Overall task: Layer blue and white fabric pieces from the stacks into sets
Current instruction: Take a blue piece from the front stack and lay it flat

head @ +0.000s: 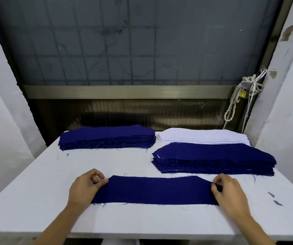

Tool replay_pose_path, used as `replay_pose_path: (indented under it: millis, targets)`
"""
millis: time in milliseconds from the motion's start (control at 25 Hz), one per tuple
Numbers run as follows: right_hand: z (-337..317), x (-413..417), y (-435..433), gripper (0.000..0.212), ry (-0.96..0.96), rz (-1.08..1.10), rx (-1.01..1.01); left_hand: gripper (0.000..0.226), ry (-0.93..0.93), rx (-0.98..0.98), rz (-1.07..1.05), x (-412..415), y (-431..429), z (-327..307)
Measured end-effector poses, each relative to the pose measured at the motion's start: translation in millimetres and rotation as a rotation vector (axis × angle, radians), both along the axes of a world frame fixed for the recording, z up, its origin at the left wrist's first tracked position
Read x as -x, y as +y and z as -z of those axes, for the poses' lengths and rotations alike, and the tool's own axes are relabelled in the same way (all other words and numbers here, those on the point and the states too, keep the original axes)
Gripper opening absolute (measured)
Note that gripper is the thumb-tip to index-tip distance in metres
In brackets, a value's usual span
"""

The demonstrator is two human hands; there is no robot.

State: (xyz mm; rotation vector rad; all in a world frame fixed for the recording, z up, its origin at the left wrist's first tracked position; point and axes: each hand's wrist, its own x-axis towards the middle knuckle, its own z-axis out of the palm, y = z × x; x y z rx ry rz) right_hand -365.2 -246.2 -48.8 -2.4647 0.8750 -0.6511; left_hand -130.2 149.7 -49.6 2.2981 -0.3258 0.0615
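My L hand [84, 189] & R hand [228, 191] each pinch one end of a blue piece [156, 190], fingers curled on the cloth, which lies flat on the near table [53, 183]. Just beyond, on the R: layered pile [213, 159] w/ blue on top. Far L: blue stack [106, 137]. Far R: white stack [202, 137].

On the bench [53, 183], near its front edge, a single piece [156, 190] lies flat, running from left to right. The left hand [84, 188] is at its left end and the right hand [230, 193] at its right end, and the fingers [98, 173] of each pinch the cloth there. Behind the piece, on the right, sits the near stack [213, 158]. Just behind that one is the far right stack [204, 136]. The far left stack [106, 137] lies beside it to the left, with a small gap between them. Two small scraps [274, 198] lie to the right of the right hand. Behind the bench is a window [124, 41], and a rope [236, 103] hangs at its right side.
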Motion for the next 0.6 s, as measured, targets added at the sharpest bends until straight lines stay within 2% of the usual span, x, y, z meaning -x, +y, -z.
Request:
replay_pose_path:
  millis: [320, 480, 600]
  targets:
    - [4, -2, 0, 0.012, 0.035, 0.008, 0.132, 0.019, 0.021, 0.02, 0.005, 1, 1, -3]
    - [-6, -11, -3, 0.012, -0.077, 0.015, 0.159, 0.02, 0.057, -0.043, 0.05, -12, -6, -20]
    - [-26, -32, -12, 0.012, -0.15, -0.031, 0.175, 0.015, -0.029, -0.07, 0.072, -28, -31, -44]
